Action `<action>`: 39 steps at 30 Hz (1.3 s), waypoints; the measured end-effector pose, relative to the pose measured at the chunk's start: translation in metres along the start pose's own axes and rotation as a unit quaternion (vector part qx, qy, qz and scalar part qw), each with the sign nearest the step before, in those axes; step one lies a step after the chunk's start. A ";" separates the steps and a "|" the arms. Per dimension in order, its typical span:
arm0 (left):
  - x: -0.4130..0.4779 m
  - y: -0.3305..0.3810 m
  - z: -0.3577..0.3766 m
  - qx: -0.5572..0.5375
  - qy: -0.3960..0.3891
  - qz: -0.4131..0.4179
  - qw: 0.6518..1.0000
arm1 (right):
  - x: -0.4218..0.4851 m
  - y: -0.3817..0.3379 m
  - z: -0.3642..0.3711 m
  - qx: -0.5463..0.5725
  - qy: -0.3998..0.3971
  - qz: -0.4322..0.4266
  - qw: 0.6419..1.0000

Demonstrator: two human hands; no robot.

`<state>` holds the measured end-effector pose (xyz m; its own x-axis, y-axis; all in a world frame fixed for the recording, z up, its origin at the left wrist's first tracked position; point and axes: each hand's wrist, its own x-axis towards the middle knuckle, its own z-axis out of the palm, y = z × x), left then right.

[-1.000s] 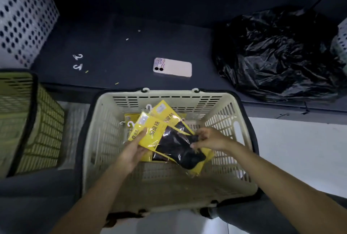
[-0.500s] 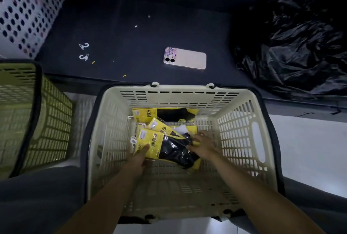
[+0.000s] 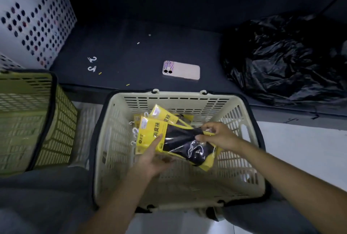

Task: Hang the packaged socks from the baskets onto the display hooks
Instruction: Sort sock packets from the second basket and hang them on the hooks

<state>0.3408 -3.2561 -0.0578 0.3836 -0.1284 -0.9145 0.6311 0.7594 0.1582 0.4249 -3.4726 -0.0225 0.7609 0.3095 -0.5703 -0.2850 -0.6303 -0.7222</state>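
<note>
A cream plastic basket (image 3: 242,170) stands on the floor below me. Inside it I hold a small stack of yellow sock packages (image 3: 159,130) with black socks showing through the clear film. My left hand (image 3: 152,156) grips the stack from below, thumb lying on the yellow label. My right hand (image 3: 216,136) pinches the right edge of the top package. White hanger hooks (image 3: 134,132) stick out at the left end of the packages. Another package (image 3: 163,114) lies behind the stack. No display hooks are visible.
A second, olive basket (image 3: 47,121) stands at the left. Behind the baskets a dark shelf (image 3: 122,55) carries a phone (image 3: 181,70), two loose white hooks (image 3: 92,64) and a crumpled black plastic bag (image 3: 285,61). A white perforated panel (image 3: 32,19) rises at the far left.
Both hands have lifted the stack of packages up from the basket floor, after pressing it down half a second ago. The view has tilted slightly upward.
</note>
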 end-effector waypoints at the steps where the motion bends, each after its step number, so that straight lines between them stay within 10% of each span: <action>1: -0.013 -0.005 0.014 -0.020 -0.035 0.012 0.999 | -0.012 -0.010 -0.012 0.023 0.004 -0.011 1.000; 7: -0.085 -0.008 0.075 0.050 -0.178 0.251 0.950 | -0.088 -0.051 -0.060 0.152 0.058 -0.079 0.983; 24: -0.263 0.102 0.222 0.275 -0.144 0.619 0.721 | -0.134 -0.239 -0.118 0.239 0.357 -0.365 0.826; 30: -0.285 0.125 0.238 0.331 -0.156 0.603 0.709 | -0.138 -0.249 -0.146 0.295 0.276 -0.326 0.855; 39: -0.312 0.163 0.260 0.252 -0.121 0.632 0.723 | -0.123 -0.255 -0.220 0.364 0.394 -0.298 0.789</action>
<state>0.4992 -3.2579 0.3497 0.9367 0.3108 0.1611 -0.1844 0.0468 0.9817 0.5320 -3.5069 0.3184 0.9308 -0.3239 0.1692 0.2197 0.1259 -0.9674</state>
